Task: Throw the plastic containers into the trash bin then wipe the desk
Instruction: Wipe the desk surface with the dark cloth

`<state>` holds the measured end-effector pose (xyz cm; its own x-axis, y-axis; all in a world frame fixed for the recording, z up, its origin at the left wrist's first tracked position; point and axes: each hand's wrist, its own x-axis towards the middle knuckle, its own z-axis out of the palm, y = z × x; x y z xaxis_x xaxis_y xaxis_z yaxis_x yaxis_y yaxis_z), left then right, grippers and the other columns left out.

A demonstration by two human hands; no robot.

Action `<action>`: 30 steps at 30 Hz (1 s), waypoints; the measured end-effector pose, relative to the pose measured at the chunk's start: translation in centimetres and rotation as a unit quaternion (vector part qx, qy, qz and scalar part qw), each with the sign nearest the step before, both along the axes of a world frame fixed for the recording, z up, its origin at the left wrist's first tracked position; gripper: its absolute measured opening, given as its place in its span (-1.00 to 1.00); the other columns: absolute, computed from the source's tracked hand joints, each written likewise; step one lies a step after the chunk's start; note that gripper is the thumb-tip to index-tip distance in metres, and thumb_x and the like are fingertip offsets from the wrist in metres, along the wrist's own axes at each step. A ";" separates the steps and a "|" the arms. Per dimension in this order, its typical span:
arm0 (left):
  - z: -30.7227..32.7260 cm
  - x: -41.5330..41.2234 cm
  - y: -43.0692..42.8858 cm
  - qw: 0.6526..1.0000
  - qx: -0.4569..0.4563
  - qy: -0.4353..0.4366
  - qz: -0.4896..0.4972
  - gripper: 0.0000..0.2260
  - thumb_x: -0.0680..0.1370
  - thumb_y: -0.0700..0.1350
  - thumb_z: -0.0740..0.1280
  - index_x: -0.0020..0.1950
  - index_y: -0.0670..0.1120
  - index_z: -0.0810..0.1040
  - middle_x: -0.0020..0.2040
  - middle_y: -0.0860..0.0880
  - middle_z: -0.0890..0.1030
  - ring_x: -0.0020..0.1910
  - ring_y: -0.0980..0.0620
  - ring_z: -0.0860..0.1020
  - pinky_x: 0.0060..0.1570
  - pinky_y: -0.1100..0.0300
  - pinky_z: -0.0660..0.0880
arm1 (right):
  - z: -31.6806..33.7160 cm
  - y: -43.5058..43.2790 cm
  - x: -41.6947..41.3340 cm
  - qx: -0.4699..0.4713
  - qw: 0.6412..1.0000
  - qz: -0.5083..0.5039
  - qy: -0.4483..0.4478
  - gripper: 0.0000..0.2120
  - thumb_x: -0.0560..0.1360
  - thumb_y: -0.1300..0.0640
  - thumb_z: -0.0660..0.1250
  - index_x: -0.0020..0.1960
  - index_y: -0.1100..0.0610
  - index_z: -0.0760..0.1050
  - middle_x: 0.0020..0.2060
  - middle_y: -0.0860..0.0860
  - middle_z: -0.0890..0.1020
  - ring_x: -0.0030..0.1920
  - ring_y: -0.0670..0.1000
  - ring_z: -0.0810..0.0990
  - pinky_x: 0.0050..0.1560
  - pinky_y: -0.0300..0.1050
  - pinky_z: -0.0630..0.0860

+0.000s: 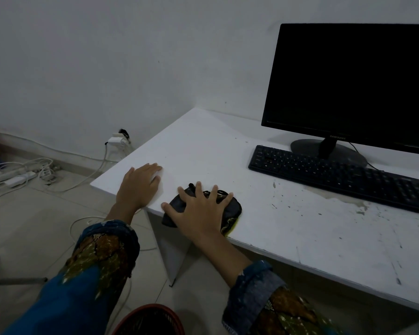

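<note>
White desk, scuffed and stained toward the right. Left hand flat near its left corner, fingers straight. Right hand spread, pressing a dark cloth at the near edge. Black keyboard and dark Samsung monitor far right. Red mesh trash bin on the floor below. Cables and power strip far left.

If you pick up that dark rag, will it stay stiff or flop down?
Probably flop: the rag is bunched in soft folds under the right hand, and a corner droops over the desk edge. It looks light, being thin cloth. It should slide rather than roll, lying flat.
</note>
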<state>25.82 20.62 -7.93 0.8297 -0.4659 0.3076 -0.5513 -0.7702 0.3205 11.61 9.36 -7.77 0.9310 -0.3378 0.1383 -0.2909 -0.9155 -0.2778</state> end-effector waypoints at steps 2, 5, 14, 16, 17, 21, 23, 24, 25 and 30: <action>0.0 -0.1 0.0 1.000 -0.001 0.001 0.001 -0.64 0.62 -0.15 0.11 0.41 -0.10 0.37 0.45 -0.05 0.36 0.46 -0.01 0.26 0.47 -0.05 0.06 | -0.3 -0.1 -0.4 -0.010 1.000 0.008 0.000 -0.40 0.50 -0.38 -0.03 0.47 -0.18 0.16 0.53 0.06 0.10 0.49 0.32 -0.05 0.30 0.49 -0.31; 0.0 -0.2 0.0 1.000 -0.001 0.007 0.002 -0.65 0.62 -0.14 0.10 0.41 -0.09 0.37 0.45 -0.04 0.35 0.46 -0.01 0.26 0.48 -0.05 0.06 | -0.3 -0.7 -1.3 -0.024 0.999 0.030 -0.015 -0.49 0.56 -0.28 -0.04 0.48 -0.18 0.14 0.53 0.03 0.10 0.51 0.28 -0.04 0.33 0.47 -0.27; 0.2 -0.2 0.3 1.000 0.010 0.013 -0.008 -0.65 0.63 -0.13 0.09 0.42 -0.11 0.37 0.45 -0.06 0.35 0.46 -0.04 0.27 0.47 -0.04 0.06 | -0.9 -5.9 -4.7 -0.039 0.999 -0.020 -0.006 -0.41 0.52 -0.30 -0.12 0.52 -0.20 -0.04 0.56 0.02 -0.11 0.52 0.26 -0.19 0.39 0.42 -0.28; 0.2 -0.4 0.2 1.000 0.009 0.013 -0.009 -0.65 0.63 -0.13 0.09 0.42 -0.11 0.37 0.45 -0.07 0.35 0.46 -0.05 0.27 0.47 -0.05 0.07 | -0.8 -7.7 -5.6 -0.042 0.998 -0.053 0.011 -0.35 0.46 -0.43 -0.10 0.51 -0.25 -0.02 0.55 0.02 -0.12 0.52 0.26 -0.21 0.37 0.44 -0.30; 0.2 -0.4 0.2 1.000 0.010 0.013 -0.009 -0.65 0.63 -0.13 0.09 0.42 -0.11 0.37 0.45 -0.06 0.35 0.46 -0.05 0.27 0.47 -0.05 0.07 | -0.7 -8.5 -5.9 -0.035 0.997 -0.067 0.023 -0.31 0.42 -0.49 -0.09 0.49 -0.29 0.00 0.55 0.00 -0.11 0.52 0.26 -0.22 0.34 0.45 -0.33; 0.3 -0.3 0.3 1.000 0.006 0.009 -0.010 -0.65 0.64 -0.14 0.08 0.42 -0.11 0.37 0.46 -0.06 0.35 0.47 -0.03 0.26 0.47 -0.04 0.06 | -0.2 -11.3 -7.3 -0.027 0.994 -0.097 0.042 -0.29 0.36 -0.55 -0.11 0.46 -0.34 0.05 0.55 -0.04 -0.05 0.53 0.22 -0.19 0.38 0.42 -0.27; 0.2 -0.4 0.2 1.000 0.003 0.005 -0.010 -0.65 0.63 -0.14 0.09 0.41 -0.11 0.38 0.45 -0.06 0.36 0.46 -0.04 0.26 0.47 -0.04 0.06 | -0.4 -11.8 -7.5 -0.033 0.993 -0.107 0.037 -0.38 0.45 -0.46 -0.10 0.47 -0.32 0.06 0.56 -0.03 -0.03 0.53 0.21 -0.13 0.44 0.36 -0.19; 0.2 -0.4 0.1 1.000 0.003 0.002 -0.008 -0.65 0.63 -0.14 0.09 0.41 -0.11 0.38 0.45 -0.06 0.36 0.46 -0.04 0.26 0.46 -0.04 0.06 | -0.5 -11.7 -7.4 -0.030 0.992 -0.114 0.034 -0.42 0.48 -0.42 -0.09 0.47 -0.31 0.07 0.56 -0.03 -0.03 0.53 0.23 -0.13 0.45 0.34 -0.17; 0.2 -0.4 0.0 1.000 0.004 -0.002 -0.007 -0.65 0.63 -0.14 0.09 0.41 -0.12 0.39 0.45 -0.06 0.36 0.46 -0.04 0.27 0.46 -0.04 0.05 | -0.5 -11.5 -7.2 -0.022 0.992 -0.122 0.034 -0.45 0.51 -0.38 -0.08 0.47 -0.30 0.07 0.56 -0.03 -0.03 0.53 0.25 -0.13 0.46 0.33 -0.18; 0.0 -0.2 0.0 1.000 0.009 -0.020 0.001 -0.65 0.62 -0.15 0.09 0.39 -0.12 0.41 0.42 -0.08 0.40 0.43 -0.06 0.31 0.44 -0.06 0.09 | -0.2 -9.6 -5.5 0.000 0.992 -0.125 0.032 -0.52 0.57 -0.27 -0.08 0.48 -0.27 0.10 0.55 -0.02 0.00 0.49 0.37 -0.14 0.44 0.34 -0.25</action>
